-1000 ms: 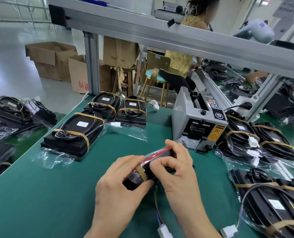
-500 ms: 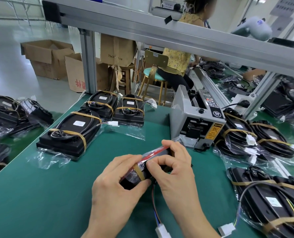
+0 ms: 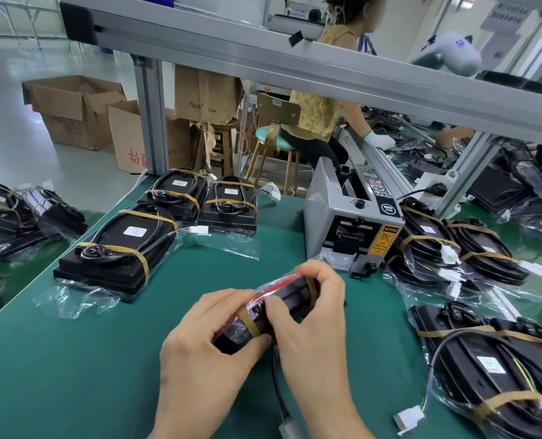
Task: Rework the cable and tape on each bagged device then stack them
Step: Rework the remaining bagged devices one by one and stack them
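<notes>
A black bagged device (image 3: 290, 294) with a red bag edge and tan tape bands is held tilted above the green mat (image 3: 105, 359). My left hand (image 3: 206, 350) grips its near end, thumb under the tape. My right hand (image 3: 310, 318) curls over the top and pinches the bag near the tape. Its cable (image 3: 279, 397) hangs down to a white connector (image 3: 290, 430) between my wrists. Taped bagged devices lie at the left: one large (image 3: 114, 248), two behind it (image 3: 177, 194) (image 3: 230, 204).
A grey tape dispenser (image 3: 352, 223) stands just beyond my hands. More bagged devices lie at the right (image 3: 453, 248) (image 3: 500, 375) and far left (image 3: 10, 213). An aluminium frame rail (image 3: 326, 68) crosses overhead. A person sits at a stool (image 3: 272, 141) behind; cardboard boxes (image 3: 73, 109) stand on the floor.
My hands keep hold of the device. The right-hand fingers have shifted slightly along the bag near the tape, and the view has drifted a little.
</notes>
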`<state>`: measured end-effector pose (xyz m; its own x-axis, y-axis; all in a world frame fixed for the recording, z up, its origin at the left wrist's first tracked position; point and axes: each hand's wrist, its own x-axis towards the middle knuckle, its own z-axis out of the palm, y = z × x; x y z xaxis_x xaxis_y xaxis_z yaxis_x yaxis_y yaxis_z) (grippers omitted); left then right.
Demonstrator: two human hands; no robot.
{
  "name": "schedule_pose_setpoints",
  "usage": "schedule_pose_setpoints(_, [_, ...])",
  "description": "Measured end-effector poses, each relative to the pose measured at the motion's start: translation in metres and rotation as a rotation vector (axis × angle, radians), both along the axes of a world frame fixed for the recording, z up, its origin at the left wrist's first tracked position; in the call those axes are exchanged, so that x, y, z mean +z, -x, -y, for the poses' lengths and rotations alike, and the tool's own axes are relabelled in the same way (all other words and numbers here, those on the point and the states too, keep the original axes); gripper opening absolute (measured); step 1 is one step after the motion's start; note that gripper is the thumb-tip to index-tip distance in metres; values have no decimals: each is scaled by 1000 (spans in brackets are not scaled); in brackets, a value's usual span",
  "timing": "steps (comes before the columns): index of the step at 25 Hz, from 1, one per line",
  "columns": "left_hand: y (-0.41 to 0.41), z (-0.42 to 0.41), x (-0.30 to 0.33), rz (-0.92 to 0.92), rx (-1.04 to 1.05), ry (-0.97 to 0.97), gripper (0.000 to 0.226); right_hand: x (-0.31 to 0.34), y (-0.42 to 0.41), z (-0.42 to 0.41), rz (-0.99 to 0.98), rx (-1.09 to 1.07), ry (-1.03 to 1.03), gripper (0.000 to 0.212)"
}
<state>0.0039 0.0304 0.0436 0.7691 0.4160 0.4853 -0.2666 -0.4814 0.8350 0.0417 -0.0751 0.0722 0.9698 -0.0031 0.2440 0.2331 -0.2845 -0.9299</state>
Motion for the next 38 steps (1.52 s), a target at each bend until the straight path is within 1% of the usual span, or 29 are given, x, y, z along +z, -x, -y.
schedule_pose_setpoints(2, [0, 0, 1, 4, -3, -2, 48, 1, 0, -2, -12, 12, -15, 52])
schedule_pose_setpoints(4, [0, -1, 3, 6, -7, 0, 44, -2, -1, -3, 11, 14, 9, 53])
schedule_pose_setpoints(7, [-2, -1, 4, 11, -26, 13, 42, 0, 0, -2, 33, 68, 130, 59])
schedule_pose_setpoints(9, [-1, -7, 3, 11, -50, -2, 43, 3, -7, 5, 61, 27, 156, 58])
schedule_pose_setpoints(11, [1, -22, 3, 1, -73, -17, 45, 3, -23, 24, 117, -75, 143, 52])
schedule_pose_setpoints(12, [2, -32, 3, -11, -81, -26, 46, 4, -33, 36, 110, -81, 155, 49])
schedule_pose_setpoints(13, [3, -42, 4, -25, -94, -29, 48, 5, -44, 47, 60, -35, 170, 47])
schedule_pose_setpoints(14, [3, -50, 5, -43, -116, -28, 49, 5, -53, 56, -31, 54, 162, 45])
schedule_pose_setpoints(16, [3, -59, 8, -92, -164, -35, 53, 1, -69, 65, -235, 266, 61, 38])
schedule_pose_setpoints(17, [2, -61, 10, -124, -173, -36, 56, -2, -76, 65, -282, 347, 18, 32])
schedule_pose_setpoints(18, [0, -61, 13, -155, -154, -46, 57, -6, -82, 65, -288, 393, 5, 24])
schedule_pose_setpoints(19, [-3, -60, 19, -167, -116, -119, 53, -9, -86, 63, -277, 408, 4, 16])
schedule_pose_setpoints(20, [-5, -57, 26, -163, -68, -252, 41, -12, -88, 61, -262, 411, 1, 13])
schedule_pose_setpoints(21, [-9, -50, 34, -166, -24, -392, 35, -14, -91, 60, -245, 411, -14, 14])
schedule_pose_setpoints(22, [-14, -40, 42, -159, -15, -523, 44, -16, -92, 60, -235, 415, -35, 15])
schedule_pose_setpoints(23, [-20, -28, 47, -149, -71, -626, 52, -16, -93, 60, -232, 424, -61, 15])
schedule_pose_setpoints(25, [-33, -7, 53, -186, -217, -703, 53, -14, -95, 60, -229, 454, -96, 15])
schedule_pose_setpoints(27, [-46, 4, 51, -227, -312, -685, 57, -10, -98, 60, -232, 483, -96, 16])
schedule_pose_setpoints(31, [-58, -3, 47, -291, -346, -602, 64, 3, -110, 58, -308, 427, -165, 20])
schedule_pose_setpoints(32, [-58, -4, 47, -297, -351, -587, 67, 4, -114, 55, -354, 412, -157, 21])
schedule_pose_setpoints(34, [-60, -3, 47, -319, -361, -600, 68, 3, -120, 45, -505, 395, -69, 21])
schedule_pose_setpoints(36, [-64, -3, 48, -348, -352, -601, 59, -7, -121, 37, -679, 381, -14, 20])
schedule_pose_setpoints(37, [-65, -3, 48, -364, -345, -574, 55, -14, -120, 37, -722, 348, -35, 16])
schedule_pose_setpoints(38, [-66, -2, 49, -381, -336, -544, 53, -19, -121, 40, -709, 265, -87, 13])
